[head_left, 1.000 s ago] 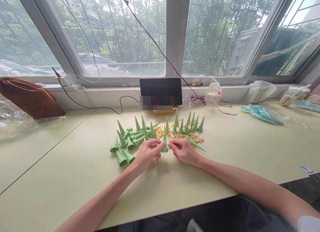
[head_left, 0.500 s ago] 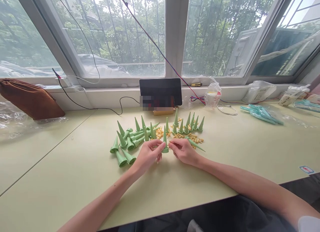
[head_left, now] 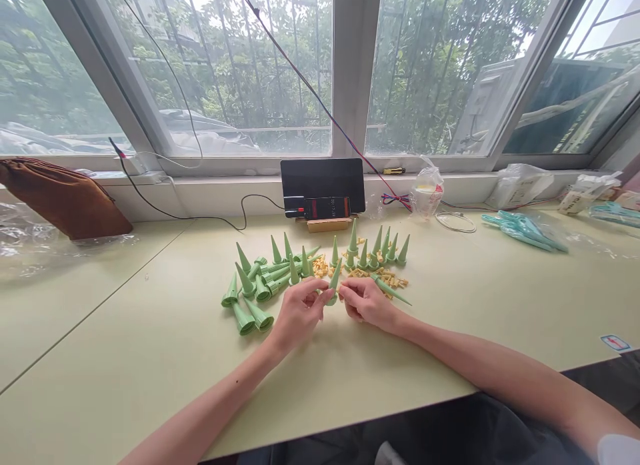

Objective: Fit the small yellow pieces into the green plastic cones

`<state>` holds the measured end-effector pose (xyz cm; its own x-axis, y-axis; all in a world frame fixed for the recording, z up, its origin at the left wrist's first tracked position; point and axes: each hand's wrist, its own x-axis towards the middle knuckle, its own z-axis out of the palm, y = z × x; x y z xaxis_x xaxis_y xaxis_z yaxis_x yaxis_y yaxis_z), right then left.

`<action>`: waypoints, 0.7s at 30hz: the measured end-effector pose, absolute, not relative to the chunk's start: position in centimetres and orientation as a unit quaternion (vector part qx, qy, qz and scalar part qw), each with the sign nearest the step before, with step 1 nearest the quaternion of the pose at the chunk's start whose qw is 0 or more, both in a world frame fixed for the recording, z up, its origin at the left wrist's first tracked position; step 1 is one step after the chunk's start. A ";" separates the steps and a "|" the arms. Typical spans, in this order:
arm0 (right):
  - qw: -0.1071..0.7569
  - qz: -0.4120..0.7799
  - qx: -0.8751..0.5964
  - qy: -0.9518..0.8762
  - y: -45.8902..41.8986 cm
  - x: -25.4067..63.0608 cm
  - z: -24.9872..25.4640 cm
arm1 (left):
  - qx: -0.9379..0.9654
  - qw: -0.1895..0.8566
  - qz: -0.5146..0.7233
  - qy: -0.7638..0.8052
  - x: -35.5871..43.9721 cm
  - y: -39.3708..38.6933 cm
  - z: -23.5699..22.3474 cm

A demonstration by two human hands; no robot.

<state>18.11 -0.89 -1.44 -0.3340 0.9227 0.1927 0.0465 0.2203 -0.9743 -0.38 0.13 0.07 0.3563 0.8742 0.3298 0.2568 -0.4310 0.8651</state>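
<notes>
Between the thumb and fingers of my left hand (head_left: 299, 313) is a green plastic watering spike (head_left: 336, 275), its point up and leaning right. My right hand (head_left: 369, 299) is closed in a pinch beside the spike's lower part, on a small yellow plastic piece that the fingertips mostly hide. Beyond my hands, small yellow pieces (head_left: 390, 277) lie in loose piles. Several green spikes (head_left: 403, 250) stand upright at the right behind them. More green spikes (head_left: 243, 318) lie or stand in a cluster left of my left hand.
At the back, a phone (head_left: 327, 207) leans on a dark tablet (head_left: 323, 175) over a small cardboard stand (head_left: 329, 225). A brown pouch (head_left: 65, 198) is at far left. A plastic-wrapped cup (head_left: 427, 190), a white cable (head_left: 456, 222) and teal gloves (head_left: 523, 230) lie toward the right.
The spike in my left hand has tipped from upright to a rightward lean, and its tip has moved right. My right hand keeps its pinch in nearly the same place.
</notes>
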 end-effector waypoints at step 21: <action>0.442 0.323 -0.392 -0.739 -0.8 18.2 -1.8 | 0.634 0.549 0.368 0.402 -0.3 0.1 0.3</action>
